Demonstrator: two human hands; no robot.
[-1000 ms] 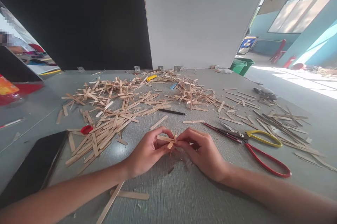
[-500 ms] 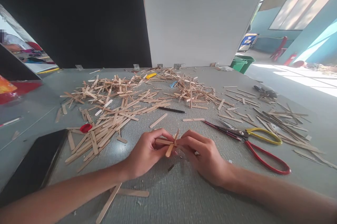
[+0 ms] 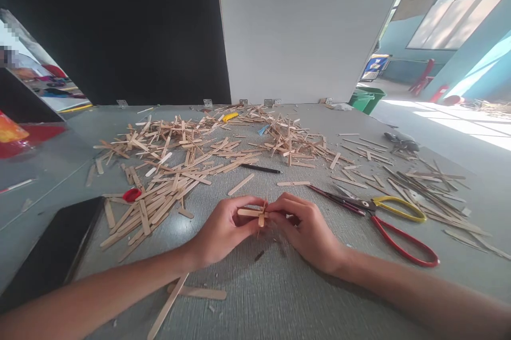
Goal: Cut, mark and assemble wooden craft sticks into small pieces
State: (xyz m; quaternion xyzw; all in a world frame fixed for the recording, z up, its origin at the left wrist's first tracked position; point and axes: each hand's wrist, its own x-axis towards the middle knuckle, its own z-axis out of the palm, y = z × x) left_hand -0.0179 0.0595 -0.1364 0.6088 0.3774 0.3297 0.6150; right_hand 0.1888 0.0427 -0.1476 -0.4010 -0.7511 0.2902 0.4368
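Between my two hands is a small piece made of crossed popsicle sticks (image 3: 250,213), held above the grey table. My left hand (image 3: 223,231) pinches it from the left, thumb below and fingers behind. On the other side my right hand (image 3: 305,228) closes its fingertips on the right end of the same piece, partly hiding it. A small dark sliver (image 3: 259,256) lies on the table beneath. Two loose popsicle sticks (image 3: 203,292) rest near my left forearm.
Heaps of popsicle sticks (image 3: 159,207) spread across the left and far table. Scissors (image 3: 393,217) with yellow and red handles lie at right, beside thin strips (image 3: 427,196). A black pen (image 3: 261,168), a red ring (image 3: 131,195) and a black phone-like slab (image 3: 51,249) are around.
The crossed sticks have turned between my fingers, so the slanting one now points more toward me and looks shorter. Both hands stay in nearly the same place.
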